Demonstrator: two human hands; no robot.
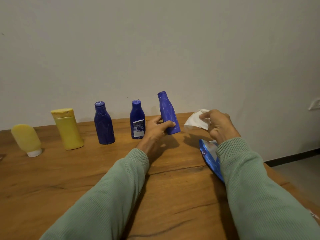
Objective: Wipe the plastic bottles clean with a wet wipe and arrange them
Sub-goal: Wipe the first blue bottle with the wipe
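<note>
Readable text: basically none. The small dark-blue plastic bottle with a flip cap (136, 118) has a white-and-blue back label, top edge peeling, print too fine to read. The blue-and-white wet wipe pack (210, 158) has white lettering, also illegible; it lies flat on the table, partly under my right green knit sleeve (251, 179). My left hand (155, 129) grips the scuffed blue plastic bottle (168, 115) low on its body, thumb in front and fingers curled behind. The bottle is tilted, top leaning left, no label on the side facing me; can't tell if its base touches the table. My right hand (219, 125) pinches a crumpled white wet wipe (195, 121) just right of that bottle, not touching it. The rest stand in a row along the back of the brown wooden table (86, 170), near the pale wall (155, 40): a yellow squeeze tube standing on its white cap (26, 139), a yellow flip-top bottle (68, 129), a larger scratched dark-blue bottle (103, 123), then the labelled one. All are upright and apart. My left hand partly blocks the gap between the labelled bottle and the held one. White wall socket (314, 104) at far right.
</note>
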